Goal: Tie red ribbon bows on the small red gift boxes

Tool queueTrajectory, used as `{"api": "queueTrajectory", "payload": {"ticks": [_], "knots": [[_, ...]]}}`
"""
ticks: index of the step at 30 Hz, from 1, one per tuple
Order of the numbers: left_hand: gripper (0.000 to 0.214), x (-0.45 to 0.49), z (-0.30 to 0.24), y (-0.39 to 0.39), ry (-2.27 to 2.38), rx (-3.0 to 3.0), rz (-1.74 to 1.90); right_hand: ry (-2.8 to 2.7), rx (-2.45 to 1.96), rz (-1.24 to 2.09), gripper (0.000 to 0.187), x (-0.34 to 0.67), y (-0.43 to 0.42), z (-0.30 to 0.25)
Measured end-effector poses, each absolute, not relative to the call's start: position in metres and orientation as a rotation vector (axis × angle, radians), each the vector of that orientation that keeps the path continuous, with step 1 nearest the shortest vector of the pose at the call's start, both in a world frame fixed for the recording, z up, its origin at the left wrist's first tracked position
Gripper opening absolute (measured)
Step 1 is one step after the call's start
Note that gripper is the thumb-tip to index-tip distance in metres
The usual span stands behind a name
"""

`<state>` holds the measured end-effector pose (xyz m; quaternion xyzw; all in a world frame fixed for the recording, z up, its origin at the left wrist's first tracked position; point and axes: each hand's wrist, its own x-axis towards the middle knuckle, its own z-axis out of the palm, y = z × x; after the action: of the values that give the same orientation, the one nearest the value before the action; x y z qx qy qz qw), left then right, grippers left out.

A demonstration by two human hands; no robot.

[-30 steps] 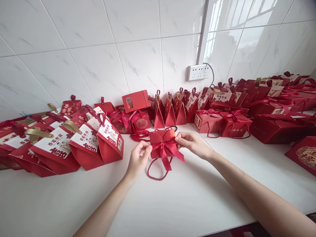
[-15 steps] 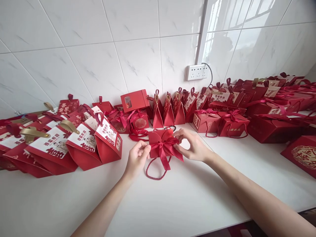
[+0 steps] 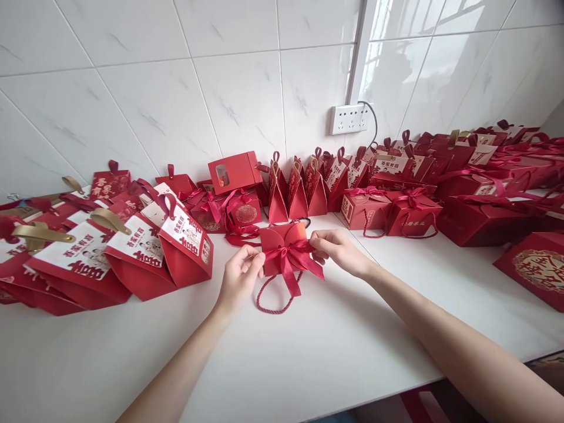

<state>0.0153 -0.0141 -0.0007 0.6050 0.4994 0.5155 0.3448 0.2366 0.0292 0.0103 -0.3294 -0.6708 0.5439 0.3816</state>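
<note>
A small red gift box [image 3: 278, 241] stands on the white counter [image 3: 317, 346] in front of me, tied with a red ribbon bow [image 3: 294, 258]; a red cord handle [image 3: 272, 298] loops from it toward me. My left hand [image 3: 238, 277] pinches the ribbon at the box's left side, fingers closed. On the right side my right hand [image 3: 339, 251] pinches a loop of the bow.
Red gift boxes and bags line the tiled wall: white-labelled ones with gold ribbons [image 3: 132, 247] at left, upright pouches [image 3: 297, 191] behind the box, ribboned boxes [image 3: 392, 208] and larger ones [image 3: 493, 200] at right. A wall socket [image 3: 348, 118] with a cable sits above.
My right hand shifted along the bow and now pinches it again at the right side. The left hand keeps its grip. The camera tilted slightly.
</note>
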Motion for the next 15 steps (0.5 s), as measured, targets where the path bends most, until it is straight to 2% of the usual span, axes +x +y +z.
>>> {"api": "queueTrajectory", "payload": {"ticks": [8, 15], "knots": [[0.023, 0.015, -0.001, -0.014, 1.278, 1.565, 1.344, -1.625, -0.837, 1.507, 0.017, 0.246, 0.045, -0.001], [0.023, 0.016, 0.000, -0.015, 1.274, 1.557, 1.345, -1.797, -0.781, 1.484, 0.043, 0.246, 0.036, 0.011]]}}
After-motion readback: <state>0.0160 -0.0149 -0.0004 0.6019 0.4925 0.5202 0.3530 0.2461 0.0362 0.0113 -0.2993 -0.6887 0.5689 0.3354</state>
